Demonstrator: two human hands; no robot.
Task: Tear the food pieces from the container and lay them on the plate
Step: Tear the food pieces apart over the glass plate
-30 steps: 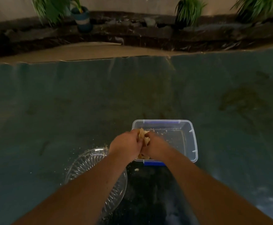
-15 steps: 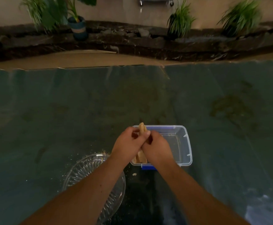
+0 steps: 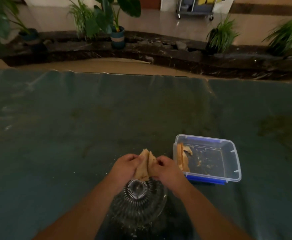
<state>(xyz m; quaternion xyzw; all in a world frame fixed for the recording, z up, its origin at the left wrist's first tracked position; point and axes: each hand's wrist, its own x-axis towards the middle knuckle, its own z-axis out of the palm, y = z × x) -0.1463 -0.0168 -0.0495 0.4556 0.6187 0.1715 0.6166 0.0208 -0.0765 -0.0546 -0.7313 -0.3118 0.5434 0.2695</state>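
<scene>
A tan piece of bread [image 3: 146,163] is held upright between both hands, split down its middle, just above the far rim of a ribbed clear glass plate [image 3: 138,203]. My left hand [image 3: 126,168] grips its left half and my right hand [image 3: 166,170] grips its right half. To the right stands a clear plastic container [image 3: 232,163] with blue clips. More bread slices [image 3: 182,159] lean against its left wall, and crumbs dot its floor.
Everything rests on a table under a dark green cloth [image 3: 72,135] with scattered crumbs. Beyond the far edge runs a dark stone ledge [image 3: 176,54] with potted plants [image 3: 117,33]. A wheeled cart [image 3: 195,7] stands further back.
Both hands carried the bread out of the container and leftward to above the plate. The bread now shows a split down its middle. The view tilted up and shifted.
</scene>
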